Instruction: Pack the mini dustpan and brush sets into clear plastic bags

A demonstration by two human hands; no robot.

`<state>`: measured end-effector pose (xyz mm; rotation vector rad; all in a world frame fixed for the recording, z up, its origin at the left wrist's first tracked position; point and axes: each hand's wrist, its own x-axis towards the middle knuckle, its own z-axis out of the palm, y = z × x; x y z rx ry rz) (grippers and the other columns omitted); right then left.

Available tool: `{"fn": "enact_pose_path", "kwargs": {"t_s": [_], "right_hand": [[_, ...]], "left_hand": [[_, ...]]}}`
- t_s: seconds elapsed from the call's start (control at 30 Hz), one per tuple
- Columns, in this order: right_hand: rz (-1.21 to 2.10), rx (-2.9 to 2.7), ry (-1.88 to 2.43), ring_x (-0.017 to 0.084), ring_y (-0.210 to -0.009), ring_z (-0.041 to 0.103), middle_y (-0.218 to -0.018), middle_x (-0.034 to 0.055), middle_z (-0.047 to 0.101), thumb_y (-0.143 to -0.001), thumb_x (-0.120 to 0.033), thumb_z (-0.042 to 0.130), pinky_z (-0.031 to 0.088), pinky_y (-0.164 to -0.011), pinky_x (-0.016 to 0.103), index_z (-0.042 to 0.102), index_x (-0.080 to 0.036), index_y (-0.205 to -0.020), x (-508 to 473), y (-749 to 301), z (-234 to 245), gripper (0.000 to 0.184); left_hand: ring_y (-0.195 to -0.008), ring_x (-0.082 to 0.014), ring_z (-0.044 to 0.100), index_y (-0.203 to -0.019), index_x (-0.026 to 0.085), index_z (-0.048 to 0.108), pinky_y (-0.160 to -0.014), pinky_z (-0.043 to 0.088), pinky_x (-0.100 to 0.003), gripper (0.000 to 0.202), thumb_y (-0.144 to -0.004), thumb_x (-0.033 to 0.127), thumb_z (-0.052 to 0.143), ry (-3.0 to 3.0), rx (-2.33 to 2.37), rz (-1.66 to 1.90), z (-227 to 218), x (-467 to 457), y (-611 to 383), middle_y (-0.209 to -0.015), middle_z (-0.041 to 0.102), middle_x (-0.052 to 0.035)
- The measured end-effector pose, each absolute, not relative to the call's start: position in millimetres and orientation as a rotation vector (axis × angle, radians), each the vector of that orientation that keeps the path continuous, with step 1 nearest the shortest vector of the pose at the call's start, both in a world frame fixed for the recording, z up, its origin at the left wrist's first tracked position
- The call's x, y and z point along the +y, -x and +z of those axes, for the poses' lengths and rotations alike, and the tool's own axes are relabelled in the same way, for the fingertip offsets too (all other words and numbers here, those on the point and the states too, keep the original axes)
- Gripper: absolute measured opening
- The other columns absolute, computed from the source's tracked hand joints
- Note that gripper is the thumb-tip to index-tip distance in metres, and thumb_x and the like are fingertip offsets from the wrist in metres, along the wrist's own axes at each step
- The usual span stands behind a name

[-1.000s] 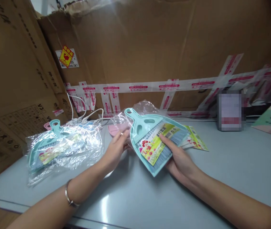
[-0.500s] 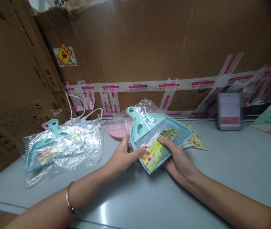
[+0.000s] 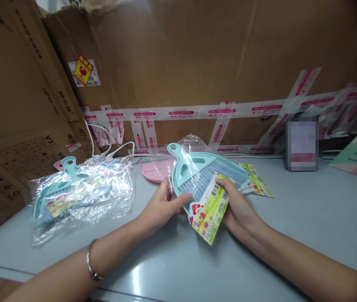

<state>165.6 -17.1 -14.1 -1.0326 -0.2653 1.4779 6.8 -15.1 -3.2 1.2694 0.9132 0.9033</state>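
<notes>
A teal mini dustpan with a grey-bristled brush (image 3: 197, 172) is held just above the grey table (image 3: 307, 218). My left hand (image 3: 162, 205) pinches its left rim, thumb on top. My right hand (image 3: 239, 205) grips a yellow-green printed label card (image 3: 209, 207), drawn partly off the bristles toward me and tilted down. A silver bangle sits on my left wrist. A second label card (image 3: 256, 180) lies behind the dustpan to the right.
A bagged teal dustpan set (image 3: 77, 195) in clear plastic lies at the left. A pink dustpan (image 3: 156, 171) and an empty clear bag (image 3: 191, 142) sit behind my hands. White cables (image 3: 112, 153) run along the taped cardboard wall (image 3: 197, 63). A pixelated box (image 3: 302, 144) stands at right.
My left hand came onto the dustpan's left rim. My right hand slid the label card down off the brush toward me, uncovering the bristles.
</notes>
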Motion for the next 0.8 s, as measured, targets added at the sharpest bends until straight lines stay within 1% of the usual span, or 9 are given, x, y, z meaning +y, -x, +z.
{"fn": "enact_pose_path", "kwargs": {"t_s": [0.1, 0.2, 0.4, 0.5, 0.57, 0.63, 0.7, 0.73, 0.8], "right_hand": [[1.411, -0.253, 1.022, 0.016, -0.072, 0.066, -0.088, 0.0015, 0.071, -0.076, -0.026, 0.066, 0.057, -0.071, 0.029, 0.063, -0.021, -0.101, -16, -166, -14, 0.026], [1.358, -0.252, 0.995, 0.016, -0.078, 0.066, -0.095, 0.0011, 0.071, -0.074, -0.029, 0.069, 0.057, -0.073, 0.028, 0.062, -0.023, -0.107, -16, -166, -14, 0.034], [1.369, -0.24, 0.986, 0.016, -0.083, 0.066, -0.103, 0.0008, 0.069, -0.078, -0.035, 0.064, 0.056, -0.075, 0.027, 0.063, -0.024, -0.109, -16, -166, -13, 0.032], [1.336, -0.247, 0.994, 0.017, -0.084, 0.067, -0.106, 0.0002, 0.069, -0.076, -0.035, 0.067, 0.057, -0.075, 0.028, 0.062, -0.026, -0.11, -15, -166, -15, 0.036], [1.295, -0.258, 0.994, 0.018, -0.084, 0.067, -0.106, 0.0007, 0.069, -0.074, -0.039, 0.068, 0.057, -0.075, 0.029, 0.062, -0.026, -0.11, -15, -166, -18, 0.039], [1.25, -0.266, 0.989, 0.018, -0.085, 0.067, -0.103, 0.0011, 0.07, -0.073, -0.043, 0.069, 0.057, -0.074, 0.03, 0.062, -0.026, -0.11, -15, -164, -20, 0.041], [1.23, -0.27, 0.985, 0.019, -0.085, 0.067, -0.1, 0.0016, 0.071, -0.073, -0.044, 0.068, 0.057, -0.075, 0.03, 0.062, -0.026, -0.11, -16, -162, -21, 0.041], [1.227, -0.27, 0.983, 0.019, -0.086, 0.067, -0.098, 0.0018, 0.071, -0.074, -0.045, 0.068, 0.057, -0.075, 0.03, 0.062, -0.025, -0.11, -16, -161, -22, 0.041], [1.246, -0.275, 0.971, 0.019, -0.086, 0.067, -0.096, 0.0018, 0.072, -0.074, -0.045, 0.068, 0.057, -0.076, 0.03, 0.062, -0.025, -0.11, -16, -160, -23, 0.042]], "left_hand": [[-0.088, -0.0189, 0.063, -0.123, 0.018, 0.036, -0.061, 0.053, -0.023, 0.062, -0.073, 0.031, 0.071, -1.315, 0.88, 0.899, -7, -16, -9, -0.108, 0.061, -0.0113], [-0.089, -0.0203, 0.063, -0.125, 0.018, 0.034, -0.061, 0.054, -0.025, 0.065, -0.073, 0.032, 0.07, -1.331, 0.855, 0.883, -9, -17, -11, -0.11, 0.059, -0.0125], [-0.092, -0.0211, 0.063, -0.127, 0.018, 0.031, -0.063, 0.054, -0.026, 0.064, -0.076, 0.034, 0.067, -1.326, 0.841, 0.85, -7, -19, -11, -0.118, 0.057, -0.015], [-0.094, -0.0236, 0.063, -0.128, 0.018, 0.03, -0.063, 0.054, -0.028, 0.065, -0.077, 0.038, 0.065, -1.321, 0.838, 0.838, -5, -21, -11, -0.12, 0.056, -0.0165], [-0.097, -0.026, 0.062, -0.128, 0.019, 0.03, -0.064, 0.055, -0.03, 0.069, -0.074, 0.04, 0.067, -1.337, 0.84, 0.839, -5, -23, -12, -0.121, 0.054, -0.0169], [-0.104, -0.0275, 0.059, -0.128, 0.02, 0.03, -0.074, 0.054, -0.034, 0.076, -0.068, 0.036, 0.074, -1.388, 0.834, 0.879, -7, -24, -15, -0.126, 0.051, -0.0157], [-0.115, -0.027, 0.052, -0.127, 0.021, 0.031, -0.089, 0.05, -0.036, 0.079, -0.064, 0.029, 0.078, -1.438, 0.831, 0.946, -10, -24, -18, -0.13, 0.048, -0.0138], [-0.119, -0.0262, 0.05, -0.127, 0.02, 0.032, -0.094, 0.047, -0.035, 0.078, -0.064, 0.027, 0.078, -1.446, 0.834, 0.977, -12, -24, -19, -0.131, 0.047, -0.0132], [-0.12, -0.0245, 0.049, -0.126, 0.019, 0.033, -0.098, 0.044, -0.036, 0.071, -0.068, 0.024, 0.074, -1.415, 0.843, 1.019, -14, -24, -22, -0.13, 0.049, -0.0128]]}}
